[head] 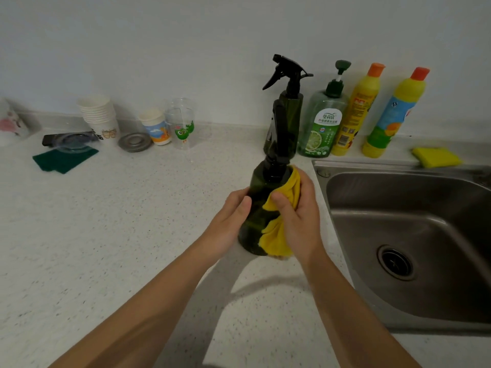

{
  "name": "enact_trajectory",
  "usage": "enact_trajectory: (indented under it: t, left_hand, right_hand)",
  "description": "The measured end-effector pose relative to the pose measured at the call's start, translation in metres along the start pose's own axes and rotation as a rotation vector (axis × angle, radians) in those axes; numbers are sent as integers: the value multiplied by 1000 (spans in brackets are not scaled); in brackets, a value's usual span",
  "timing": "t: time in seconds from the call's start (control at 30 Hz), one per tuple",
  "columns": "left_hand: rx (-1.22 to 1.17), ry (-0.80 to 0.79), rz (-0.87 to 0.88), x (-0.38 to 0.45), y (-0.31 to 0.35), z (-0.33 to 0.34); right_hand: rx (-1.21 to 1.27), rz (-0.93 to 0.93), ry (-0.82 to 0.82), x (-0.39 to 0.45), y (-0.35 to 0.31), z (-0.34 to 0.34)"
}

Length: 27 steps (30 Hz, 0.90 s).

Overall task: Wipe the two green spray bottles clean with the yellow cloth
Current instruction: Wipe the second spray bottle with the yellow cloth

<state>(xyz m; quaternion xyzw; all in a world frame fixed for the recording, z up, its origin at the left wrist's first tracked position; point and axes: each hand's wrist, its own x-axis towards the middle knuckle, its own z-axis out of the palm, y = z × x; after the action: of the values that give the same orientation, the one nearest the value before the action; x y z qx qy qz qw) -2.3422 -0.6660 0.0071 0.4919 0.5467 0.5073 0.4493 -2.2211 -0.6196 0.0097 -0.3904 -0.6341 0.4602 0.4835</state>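
Near spray bottle: dark green, black trigger head; held above the counter just left of the sink. Long axis runs from base, nearest the camera, up and away to the head; which way the nozzle points cannot be told.
Left hand: fingers curled round the bottle's left side, thumb on its front.
Right hand: fingers curled round the yellow cloth, pressing it to the bottle's right side from shoulder to base.
Far spray bottle: green, upright on the counter by the wall, nozzle pointing left.
Beside it, rightward: green pump bottle, two yellow bottles, yellow sponge on the sink rim.
Left counter: stacked paper cups, clear cups, metal lid, green scouring pad.
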Motion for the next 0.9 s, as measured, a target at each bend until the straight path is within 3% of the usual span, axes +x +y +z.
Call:
enact_trajectory:
  t: [0.2,0.37,0.6,0.9]
  left_hand:
    - [95,-21,4,19,2,-11]
    - [-97,-147,-12,32,-7,-1]
    - [-161,-47,-12,34,-15,7]
    - [-133,20,-39,24,-10,12]
  right_hand:
    - [-27,-12,-15,3,-5,-5]
    - [-22,-11,-22,4,3,-6]
    - [-24,51,-72,-18,45,-7]
    - [-315,148,-132,-35,63,-16]
